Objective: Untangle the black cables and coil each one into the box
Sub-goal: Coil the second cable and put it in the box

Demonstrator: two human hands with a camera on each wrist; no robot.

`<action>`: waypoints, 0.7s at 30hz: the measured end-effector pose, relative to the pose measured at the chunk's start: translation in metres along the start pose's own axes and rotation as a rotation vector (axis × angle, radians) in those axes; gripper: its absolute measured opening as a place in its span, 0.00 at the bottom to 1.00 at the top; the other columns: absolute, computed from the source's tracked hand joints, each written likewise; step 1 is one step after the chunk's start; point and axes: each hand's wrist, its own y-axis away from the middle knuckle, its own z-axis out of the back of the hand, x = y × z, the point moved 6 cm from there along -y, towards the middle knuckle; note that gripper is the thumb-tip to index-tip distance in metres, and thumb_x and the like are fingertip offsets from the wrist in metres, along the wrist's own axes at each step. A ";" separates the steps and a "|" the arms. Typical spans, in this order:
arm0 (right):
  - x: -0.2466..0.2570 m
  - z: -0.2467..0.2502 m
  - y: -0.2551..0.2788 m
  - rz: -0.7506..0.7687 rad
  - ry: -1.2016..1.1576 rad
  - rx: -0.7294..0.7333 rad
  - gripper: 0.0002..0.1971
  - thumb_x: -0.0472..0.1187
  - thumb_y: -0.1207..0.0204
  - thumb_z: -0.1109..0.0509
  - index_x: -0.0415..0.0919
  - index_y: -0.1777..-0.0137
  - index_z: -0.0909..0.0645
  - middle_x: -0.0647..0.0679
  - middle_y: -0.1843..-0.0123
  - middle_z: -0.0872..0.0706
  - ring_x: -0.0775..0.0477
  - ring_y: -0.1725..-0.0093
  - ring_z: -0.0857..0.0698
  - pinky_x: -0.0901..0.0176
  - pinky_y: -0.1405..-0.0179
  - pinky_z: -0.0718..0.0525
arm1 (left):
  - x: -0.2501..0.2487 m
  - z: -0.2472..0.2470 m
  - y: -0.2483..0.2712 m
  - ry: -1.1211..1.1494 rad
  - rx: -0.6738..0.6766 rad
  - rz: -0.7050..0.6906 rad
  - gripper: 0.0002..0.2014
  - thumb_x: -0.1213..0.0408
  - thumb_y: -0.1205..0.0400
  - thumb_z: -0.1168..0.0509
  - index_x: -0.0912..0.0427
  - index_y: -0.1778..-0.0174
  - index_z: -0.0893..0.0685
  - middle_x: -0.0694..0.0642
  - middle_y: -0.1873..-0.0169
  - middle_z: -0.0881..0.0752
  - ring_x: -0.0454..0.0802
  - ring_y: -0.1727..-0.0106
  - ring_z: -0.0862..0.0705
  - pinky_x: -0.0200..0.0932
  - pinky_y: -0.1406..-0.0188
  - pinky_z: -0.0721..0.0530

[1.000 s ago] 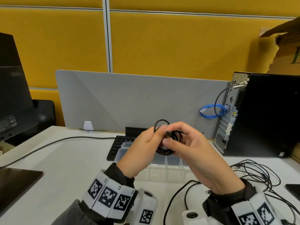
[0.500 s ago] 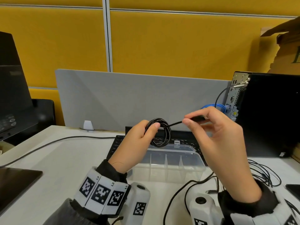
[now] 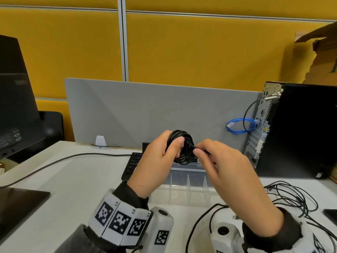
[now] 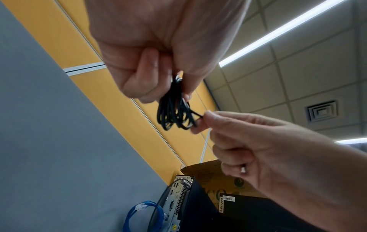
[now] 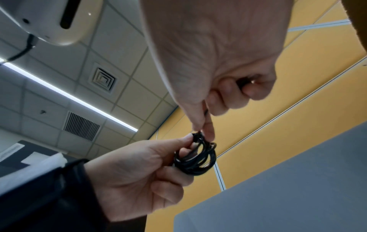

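Observation:
A small coil of black cable (image 3: 184, 152) (image 4: 174, 108) (image 5: 196, 160) hangs in the air above the clear plastic box (image 3: 184, 181). My left hand (image 3: 160, 161) (image 4: 164, 66) grips the coil's left side, thumb in front and fingers behind. My right hand (image 3: 218, 161) (image 5: 202, 125) pinches the cable's free end right at the coil's right side. A tangle of thin black cables (image 3: 295, 199) lies on the white desk to the right of the box.
A black keyboard (image 3: 133, 165) sits behind the box against a grey divider (image 3: 145, 110). A black computer tower (image 3: 299, 128) with a blue cable (image 3: 240, 126) stands at the right. A dark monitor (image 3: 16, 99) and a laptop corner (image 3: 18, 201) are at the left.
My right hand, which had pulled the cable end out to the right and up, has come back down and left to the coil. The coil looks thicker.

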 end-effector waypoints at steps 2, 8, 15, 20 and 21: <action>0.001 0.003 -0.001 -0.029 -0.190 0.039 0.12 0.51 0.19 0.42 0.49 0.59 0.22 0.60 0.76 0.24 0.58 0.73 0.24 0.70 0.74 0.32 | 0.002 0.000 0.000 0.005 0.019 0.023 0.11 0.56 0.16 0.44 0.50 0.64 0.25 0.42 0.74 0.24 0.36 0.70 0.26 0.31 0.65 0.25; -0.008 0.013 -0.003 -0.015 -0.315 0.006 0.13 0.51 0.18 0.43 0.48 0.60 0.22 0.59 0.71 0.24 0.58 0.68 0.26 0.69 0.67 0.31 | -0.001 -0.006 0.003 -0.052 0.109 0.004 0.09 0.56 0.15 0.45 0.53 0.58 0.24 0.44 0.72 0.24 0.37 0.69 0.26 0.34 0.65 0.26; -0.036 0.030 -0.004 -0.041 -0.025 -0.317 0.13 0.57 0.24 0.41 0.58 0.56 0.16 0.56 0.56 0.33 0.58 0.52 0.39 0.53 0.57 0.41 | -0.012 -0.020 0.011 0.230 0.410 0.089 0.11 0.59 0.14 0.45 0.51 0.61 0.22 0.40 0.73 0.24 0.34 0.76 0.29 0.25 0.76 0.33; -0.034 0.007 -0.008 -0.090 -0.380 -0.113 0.08 0.46 0.20 0.37 0.58 0.57 0.17 0.56 0.62 0.22 0.61 0.59 0.21 0.75 0.59 0.26 | -0.019 -0.027 0.014 0.282 0.420 0.058 0.08 0.52 0.20 0.44 0.45 0.60 0.20 0.45 0.65 0.25 0.42 0.67 0.28 0.33 0.69 0.28; -0.033 0.003 -0.008 -0.139 -0.492 -0.061 0.09 0.43 0.19 0.36 0.56 0.57 0.16 0.52 0.60 0.18 0.59 0.58 0.18 0.74 0.59 0.23 | -0.018 -0.025 0.013 0.284 0.391 0.047 0.08 0.52 0.20 0.43 0.44 0.59 0.19 0.45 0.64 0.25 0.41 0.68 0.28 0.32 0.70 0.29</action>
